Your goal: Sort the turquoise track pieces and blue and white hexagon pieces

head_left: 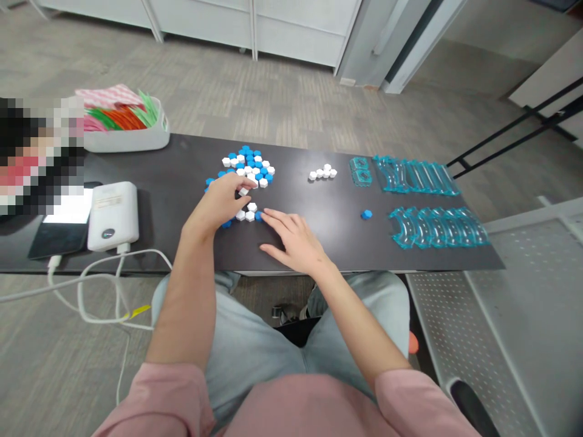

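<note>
Blue and white hexagonal pieces (248,171) lie clustered on the desk (337,243), between its far and near edges. Over them, the left hand (218,201) has a white piece (243,191) showing between thumb and fingers; whether gripped, I cannot tell. The right hand (298,241), thumb and fingers apart, rests beside them. Teal plastic parts (439,227) lie toward the desk's right end.

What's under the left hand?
White pieces and blue pieces on the dark table show around the left hand; one white piece shows between its thumb and fingers. Anything directly beneath the hand is covered, so can't tell.
</note>
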A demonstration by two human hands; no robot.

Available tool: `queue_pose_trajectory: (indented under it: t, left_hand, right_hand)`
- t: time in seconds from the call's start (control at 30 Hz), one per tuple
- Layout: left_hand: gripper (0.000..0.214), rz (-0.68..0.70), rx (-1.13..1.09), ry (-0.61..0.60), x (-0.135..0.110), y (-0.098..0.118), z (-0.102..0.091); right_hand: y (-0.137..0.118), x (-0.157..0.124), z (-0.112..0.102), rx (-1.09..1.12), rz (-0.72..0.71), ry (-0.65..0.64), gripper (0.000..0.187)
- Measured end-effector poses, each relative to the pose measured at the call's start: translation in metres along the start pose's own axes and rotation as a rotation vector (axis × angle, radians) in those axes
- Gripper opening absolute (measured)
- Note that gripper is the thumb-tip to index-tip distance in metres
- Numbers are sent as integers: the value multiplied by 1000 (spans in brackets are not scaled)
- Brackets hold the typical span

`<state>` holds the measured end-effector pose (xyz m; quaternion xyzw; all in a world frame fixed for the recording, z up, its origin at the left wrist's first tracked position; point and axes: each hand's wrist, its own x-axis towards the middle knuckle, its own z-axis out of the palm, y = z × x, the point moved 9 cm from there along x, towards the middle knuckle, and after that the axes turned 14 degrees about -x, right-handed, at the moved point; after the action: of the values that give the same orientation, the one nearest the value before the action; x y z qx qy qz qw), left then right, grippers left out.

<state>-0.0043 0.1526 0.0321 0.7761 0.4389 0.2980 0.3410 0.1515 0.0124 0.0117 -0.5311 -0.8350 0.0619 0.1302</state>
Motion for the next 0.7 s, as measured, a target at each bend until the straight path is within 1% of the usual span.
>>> queue_pose_trajectory:
  t: [0.07, 0.13, 0.2, 0.3, 0.37, 0.47, 0.53, 0.6, 0.7]
  left_hand:
    - [38, 18, -15, 5, -1, 4, -2]
    - [38, 11, -26, 18, -1, 5, -4]
    - [34, -3, -45, 30, 0, 4, -4]
    - [27, -1, -85, 51, 1, 4, -5]
    - [27, -1, -115, 65, 1, 4, -4]
    - [35, -15, -148, 55, 2, 6, 0]
    - [42, -3, -145, 30, 4, 10, 7]
    - [43, 23, -130, 10, 7, 14, 14]
    - [38, 61, -96, -11, 12, 19, 27]
  right_hand:
    - [-8, 11, 3, -1, -20, -14, 68]
    - [-8, 13, 4, -6, -7, -11, 65]
    - [-3, 8, 2, -12, 36, 5, 63]
    - [14, -11, -5, -37, 120, 32, 64]
    - [31, -30, -12, -70, 190, 48, 66]
    - [68, -65, -28, -150, 341, 111, 63]
    - [95, -90, -39, -205, 441, 176, 60]
    - [119, -112, -47, -249, 506, 239, 58]
    - [142, -136, -55, -309, 574, 322, 58]
